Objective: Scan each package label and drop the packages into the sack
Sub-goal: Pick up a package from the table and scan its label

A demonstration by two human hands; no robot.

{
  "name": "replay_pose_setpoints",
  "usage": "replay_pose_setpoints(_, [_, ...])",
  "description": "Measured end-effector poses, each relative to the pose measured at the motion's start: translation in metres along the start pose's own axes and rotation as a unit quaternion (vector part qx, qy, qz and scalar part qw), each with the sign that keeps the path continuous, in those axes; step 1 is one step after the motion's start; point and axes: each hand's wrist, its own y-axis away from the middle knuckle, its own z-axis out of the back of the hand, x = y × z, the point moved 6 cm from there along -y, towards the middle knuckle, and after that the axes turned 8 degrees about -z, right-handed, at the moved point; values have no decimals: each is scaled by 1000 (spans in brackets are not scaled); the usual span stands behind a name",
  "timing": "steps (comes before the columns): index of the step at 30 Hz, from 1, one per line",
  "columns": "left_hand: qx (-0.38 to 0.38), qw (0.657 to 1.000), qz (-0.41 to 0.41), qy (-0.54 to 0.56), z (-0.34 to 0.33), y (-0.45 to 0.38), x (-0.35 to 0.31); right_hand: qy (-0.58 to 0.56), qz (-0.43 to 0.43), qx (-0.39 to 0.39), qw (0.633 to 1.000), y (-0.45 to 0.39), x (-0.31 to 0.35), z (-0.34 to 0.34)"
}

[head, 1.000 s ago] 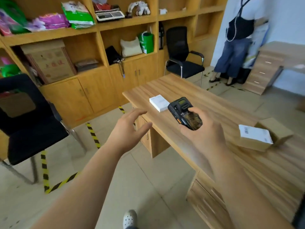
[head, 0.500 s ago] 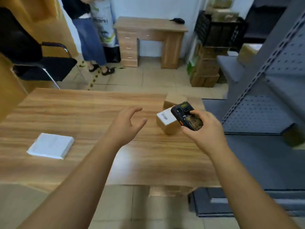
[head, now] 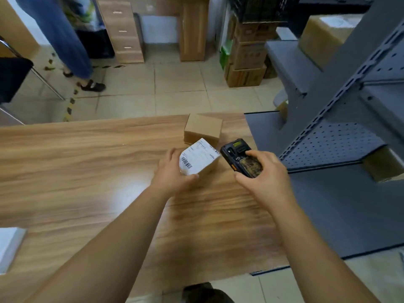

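Wooden table point(head: 87, 171); left hand point(head: 172, 176) grips labelled package point(head: 200, 159); right hand point(head: 265, 178) holds scanner point(head: 240, 159).

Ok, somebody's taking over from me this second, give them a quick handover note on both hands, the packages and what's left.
Left hand: grips the labelled box on the wooden table, label up, barcode facing you.
Right hand: holds the handheld scanner just right of that box, not clearly aimed at the label.
Plain brown box: right behind the labelled one, no label showing.
White package: at the table's near left edge.
Done: nothing that shows here; no package bagged in view.
Left: scan this label, drop the box in the sack, then the others. The sack is out of view.
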Motion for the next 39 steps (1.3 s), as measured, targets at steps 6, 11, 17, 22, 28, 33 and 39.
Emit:
replay_pose_setpoints(6, [2,998,61,19,-22,-19,29,0,-3,23,1000,-31,-4,-32])
replay_pose_setpoints(11, [-103,984,132,-53,24,4,81,-2,0,72,997,-37,12,-69])
replay_pose_setpoints(17, [-144,970,133,-144,58,14,124,-1,10,107,994,-31,38,-111])
replay_pose_setpoints(22, [-113,987,76,-90,54,9,114,11,-1,110,994,-25,35,-122])
replay_pose_setpoints(28, [-48,987,128,-78,53,-23,103,19,-37,89,995,-21,21,-108])
replay_pose_setpoints(33, [-92,936,176,289,76,-31,105,-1,-19,82,996,-22,45,-91])
replay_pose_setpoints(39, [-163,904,115,377,145,-40,82,12,61,85,994,-23,118,-65])
